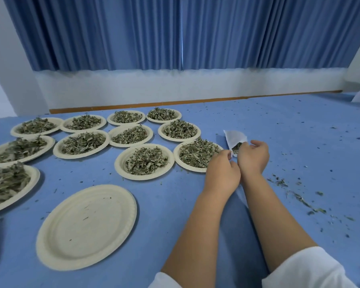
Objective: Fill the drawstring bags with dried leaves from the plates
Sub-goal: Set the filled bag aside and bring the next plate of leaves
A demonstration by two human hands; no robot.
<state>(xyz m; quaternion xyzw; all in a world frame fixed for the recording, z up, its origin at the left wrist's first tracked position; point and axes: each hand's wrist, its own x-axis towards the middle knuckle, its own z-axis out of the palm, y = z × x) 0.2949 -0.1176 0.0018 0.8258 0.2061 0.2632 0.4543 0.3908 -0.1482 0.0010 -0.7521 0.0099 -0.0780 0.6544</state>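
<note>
Head view: a white drawstring bag [234, 137] sits to the right of and beyond the empty plate [87, 225], over the blue tabletop [289, 132]. Both hands meet at its mouth. The left hand [221, 169] pinches the rim and the right hand [253, 155] curls round the opening, where dried leaves [237, 146] show. By the look of it, one plate is emptied and this bag is part-filled. Eleven heaped plates [143, 177], beyond and left of the empty plate, remain.

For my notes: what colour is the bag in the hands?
The bag is white; head view.
</note>
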